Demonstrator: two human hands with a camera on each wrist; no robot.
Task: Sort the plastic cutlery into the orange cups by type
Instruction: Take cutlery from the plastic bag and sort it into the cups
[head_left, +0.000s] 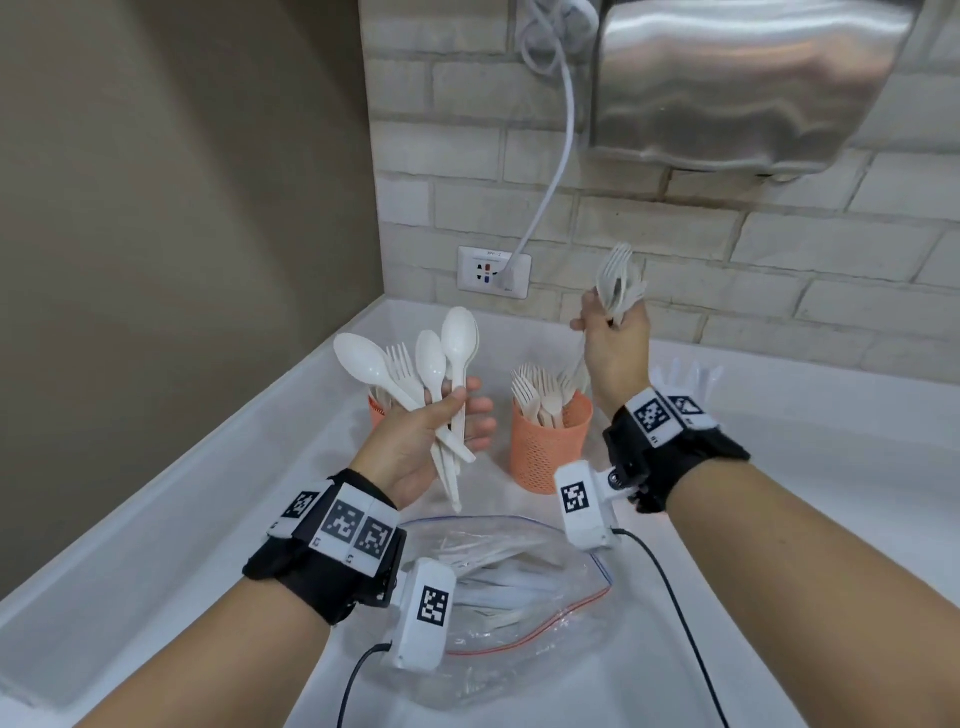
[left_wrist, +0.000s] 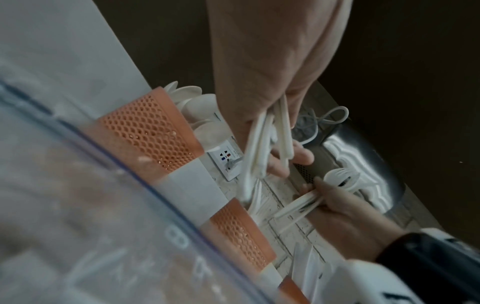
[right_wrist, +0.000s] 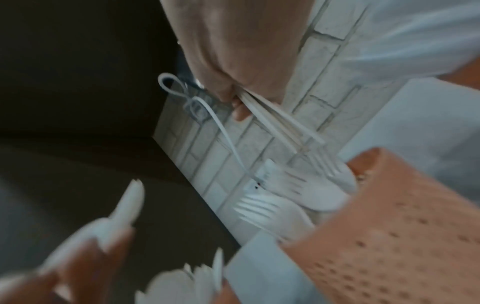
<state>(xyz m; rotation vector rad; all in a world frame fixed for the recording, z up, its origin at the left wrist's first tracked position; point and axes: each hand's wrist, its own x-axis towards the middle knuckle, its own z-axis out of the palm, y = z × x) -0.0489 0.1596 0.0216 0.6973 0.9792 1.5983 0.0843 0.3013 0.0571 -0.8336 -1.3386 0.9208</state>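
My left hand (head_left: 464, 411) grips a bunch of white plastic spoons (head_left: 457, 332) with one fork (head_left: 399, 364) among them, held upright over the counter. My right hand (head_left: 605, 323) is raised higher and grips a bundle of forks (head_left: 618, 280), tines up. Between the hands stands an orange mesh cup (head_left: 550, 452) full of forks. A second orange cup (head_left: 376, 411) with spoons (left_wrist: 193, 102) sits behind my left hand. In the left wrist view, the spoon handles (left_wrist: 262, 139) cross my fingers. In the right wrist view, fork handles (right_wrist: 283, 125) stick out below my fist.
A clear zip bag (head_left: 545, 587) with more cutlery lies on the white counter (head_left: 156, 519) near me. Pale knives (head_left: 685, 374) show behind my right wrist. A brick wall with a socket (head_left: 493, 273), a white cable and a steel hand dryer (head_left: 737, 78) stands behind.
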